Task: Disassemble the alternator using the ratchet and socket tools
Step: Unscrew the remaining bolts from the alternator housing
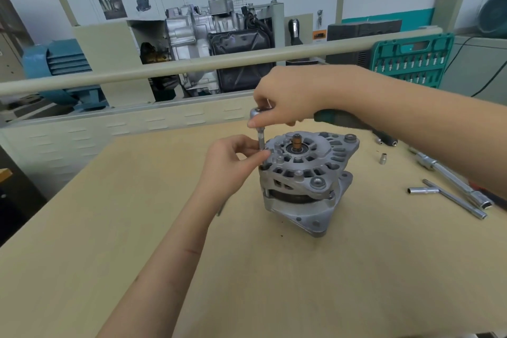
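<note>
Standing upright near the middle of the wooden table [82,269], the alternator [306,181] shows its vented rear housing and shaft end facing up. Head view: I see my right hand [285,101] curled over the head of the ratchet [259,114], fingers wrapped round it, while the green-and-black handle runs off to the right beneath my forearm. From the ratchet head a slim socket extension [261,143] drops straight down to the left edge of the alternator housing, where it meets a bolt position I cannot make out clearly. My left hand [233,162] pinches the lower part of that extension between thumb and fingertips, just beside the housing rim.

To the right of the alternator, well apart from it, a small loose socket [383,158] stands on the table. Farther right lie a T-handle wrench [450,197] and a long chrome bar [452,178], side by side and angled toward the near right. At the far right, a green tool case [411,57] stands open with rows of bits. Beyond the table rail sits a cutaway engine display [214,44].
</note>
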A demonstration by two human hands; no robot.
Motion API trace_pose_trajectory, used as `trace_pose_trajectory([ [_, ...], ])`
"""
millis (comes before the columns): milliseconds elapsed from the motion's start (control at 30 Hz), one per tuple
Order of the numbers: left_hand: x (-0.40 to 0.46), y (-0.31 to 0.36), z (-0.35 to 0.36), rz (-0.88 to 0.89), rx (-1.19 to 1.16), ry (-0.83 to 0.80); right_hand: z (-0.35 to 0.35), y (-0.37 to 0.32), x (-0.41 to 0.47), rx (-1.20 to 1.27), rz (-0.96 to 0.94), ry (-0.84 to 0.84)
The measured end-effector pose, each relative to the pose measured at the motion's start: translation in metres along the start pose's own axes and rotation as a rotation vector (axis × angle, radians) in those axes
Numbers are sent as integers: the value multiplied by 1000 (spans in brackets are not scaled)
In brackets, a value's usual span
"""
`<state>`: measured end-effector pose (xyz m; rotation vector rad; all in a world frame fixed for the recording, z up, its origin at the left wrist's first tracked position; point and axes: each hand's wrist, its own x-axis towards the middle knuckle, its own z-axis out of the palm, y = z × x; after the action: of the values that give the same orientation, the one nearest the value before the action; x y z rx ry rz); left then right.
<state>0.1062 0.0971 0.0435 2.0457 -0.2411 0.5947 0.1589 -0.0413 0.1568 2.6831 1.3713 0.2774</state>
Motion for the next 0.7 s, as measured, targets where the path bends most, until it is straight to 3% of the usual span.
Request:
trace_pose_trajectory([
  [133,-1,0,1,-30,-17,5,-1,0,0,15,-65,-17],
  [267,-4,0,-3,-58,-188,-168,-9,-1,-4,133,-164,-94],
  [500,-6,-1,9,9,-84,50,1,-6,-2,-221,-48,72],
  [600,-5,-2,3,0,-78,-12,-4,-5,-3,-31,-44,-31],
  [700,-6,-6,-4,-81,-234,-166,-12,-1,-7,71,-124,-110],
])
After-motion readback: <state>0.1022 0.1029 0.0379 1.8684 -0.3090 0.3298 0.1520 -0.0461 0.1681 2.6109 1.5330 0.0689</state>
